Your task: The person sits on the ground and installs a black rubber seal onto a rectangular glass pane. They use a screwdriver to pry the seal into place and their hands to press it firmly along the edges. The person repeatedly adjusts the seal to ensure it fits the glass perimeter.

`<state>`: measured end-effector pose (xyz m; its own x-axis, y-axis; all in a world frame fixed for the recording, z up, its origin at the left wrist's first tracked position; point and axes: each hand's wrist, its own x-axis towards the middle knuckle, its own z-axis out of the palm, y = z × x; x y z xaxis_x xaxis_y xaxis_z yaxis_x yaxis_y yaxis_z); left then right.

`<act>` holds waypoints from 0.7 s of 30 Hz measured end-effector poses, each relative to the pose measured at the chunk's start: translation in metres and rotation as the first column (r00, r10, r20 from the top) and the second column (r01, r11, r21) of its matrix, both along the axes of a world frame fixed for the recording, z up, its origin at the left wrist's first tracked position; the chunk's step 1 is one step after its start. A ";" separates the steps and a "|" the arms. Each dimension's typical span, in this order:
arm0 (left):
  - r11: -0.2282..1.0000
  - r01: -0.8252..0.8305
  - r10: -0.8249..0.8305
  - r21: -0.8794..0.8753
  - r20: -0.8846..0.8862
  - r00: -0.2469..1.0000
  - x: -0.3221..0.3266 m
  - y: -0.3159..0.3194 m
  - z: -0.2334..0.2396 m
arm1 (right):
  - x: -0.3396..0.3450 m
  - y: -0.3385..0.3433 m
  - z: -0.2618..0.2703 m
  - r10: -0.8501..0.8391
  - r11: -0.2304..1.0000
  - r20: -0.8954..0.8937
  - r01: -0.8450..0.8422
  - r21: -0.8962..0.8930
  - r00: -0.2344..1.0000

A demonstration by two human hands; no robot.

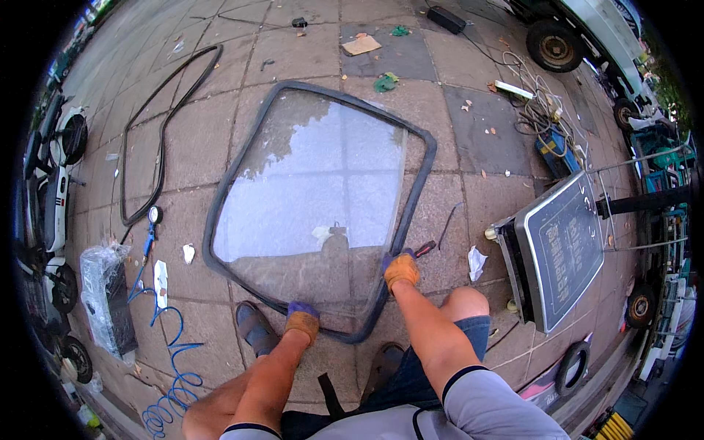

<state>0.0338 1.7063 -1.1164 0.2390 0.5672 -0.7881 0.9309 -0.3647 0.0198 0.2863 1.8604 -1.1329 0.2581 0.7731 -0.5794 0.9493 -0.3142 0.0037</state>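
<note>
A large pane of glass (308, 192) lies on the paving in front of me, reflecting the sky. A black rubber window seal (423, 170) runs around it, with a gap between seal and glass along the right side. My left hand (302, 322), in an orange and purple glove, grips the seal at the near edge. Gloved alike, my right hand (401, 269) is on the seal at the near right; a red and black tool handle (425, 249) juts out beside its fingers. Whether that hand holds the tool is unclear.
A second rubber strip (126, 165), an air hose with a gauge (155, 214) and a plastic-wrapped box (107, 302) are at left. To the right stand a platform scale (566, 253), a blue machine (556, 151) with coiled cables, and a small tyre (572, 368). Scooters and vehicles border the area.
</note>
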 end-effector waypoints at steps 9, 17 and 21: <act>0.995 0.099 -0.099 -0.007 0.039 0.994 0.009 -0.010 0.002 | 0.026 0.010 -0.040 -0.368 0.920 -0.157 0.384 0.080 0.916; 0.987 -0.108 0.081 0.120 0.213 0.974 -0.016 0.046 0.004 | 0.088 0.043 -0.079 -0.102 0.909 -0.759 0.369 0.191 0.643; 0.958 -0.270 0.247 0.093 0.207 0.947 -0.003 0.114 0.062 | 0.086 0.021 -0.058 -0.254 0.943 -0.391 0.316 0.102 0.884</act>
<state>0.0311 1.8205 -1.0549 0.2110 0.7160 -0.6654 0.9764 -0.1225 0.1778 0.3720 1.8813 -1.1905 0.2741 0.7878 -0.5516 0.7415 -0.5384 -0.4005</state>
